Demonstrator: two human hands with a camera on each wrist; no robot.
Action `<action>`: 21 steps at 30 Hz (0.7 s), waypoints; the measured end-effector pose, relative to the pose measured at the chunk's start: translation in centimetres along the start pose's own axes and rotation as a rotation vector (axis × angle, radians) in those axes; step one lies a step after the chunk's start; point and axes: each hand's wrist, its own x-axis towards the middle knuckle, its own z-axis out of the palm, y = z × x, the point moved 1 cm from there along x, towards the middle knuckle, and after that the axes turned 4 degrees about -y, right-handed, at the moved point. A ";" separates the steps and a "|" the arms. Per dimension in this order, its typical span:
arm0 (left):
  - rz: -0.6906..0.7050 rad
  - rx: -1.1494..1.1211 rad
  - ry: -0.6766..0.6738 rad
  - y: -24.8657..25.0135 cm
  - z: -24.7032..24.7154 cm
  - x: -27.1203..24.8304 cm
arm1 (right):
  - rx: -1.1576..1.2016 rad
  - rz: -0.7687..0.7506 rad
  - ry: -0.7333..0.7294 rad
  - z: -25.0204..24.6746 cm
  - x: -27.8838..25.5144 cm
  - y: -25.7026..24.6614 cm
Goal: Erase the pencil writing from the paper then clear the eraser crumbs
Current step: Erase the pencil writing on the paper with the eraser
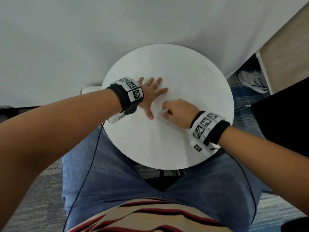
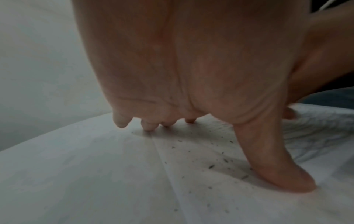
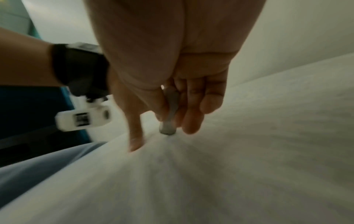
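Observation:
A white sheet of paper point(image 2: 220, 200) lies on the round white table point(image 1: 150, 148). My left hand point(image 1: 150, 95) presses flat on the sheet with fingers spread and thumb point(image 2: 277, 166) down. Just right of that thumb, my right hand point(image 1: 175, 113) pinches a small grey-white eraser point(image 3: 169, 121) whose tip touches the paper. The right wrist view is motion-blurred. Dark eraser crumbs point(image 2: 211, 166) are scattered on the sheet under and beside my left palm. Faint grey pencil marks point(image 2: 316, 136) show beyond the thumb.
The table stands over my lap in blue jeans point(image 1: 117, 181), against a white wall. To the right are a wooden cabinet point(image 1: 287, 56), a white shoe point(image 1: 254, 81) on the floor and a black surface point(image 1: 284, 123). Thin black cables hang from both wristbands.

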 end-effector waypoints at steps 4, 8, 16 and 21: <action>-0.012 -0.013 0.003 0.0 0.1 0.0 | -0.107 0.104 0.164 -0.9 0.4 1.1; -0.009 0.015 0.009 0.1 0.0 0.0 | -0.047 -0.091 -0.060 1.2 -0.7 -1.3; 0.002 0.006 0.014 -0.1 0.2 0.1 | -0.123 -0.077 -0.026 1.3 -0.6 -1.9; -0.002 -0.004 0.014 -0.1 0.3 0.2 | -0.111 0.078 0.064 -0.6 0.4 0.5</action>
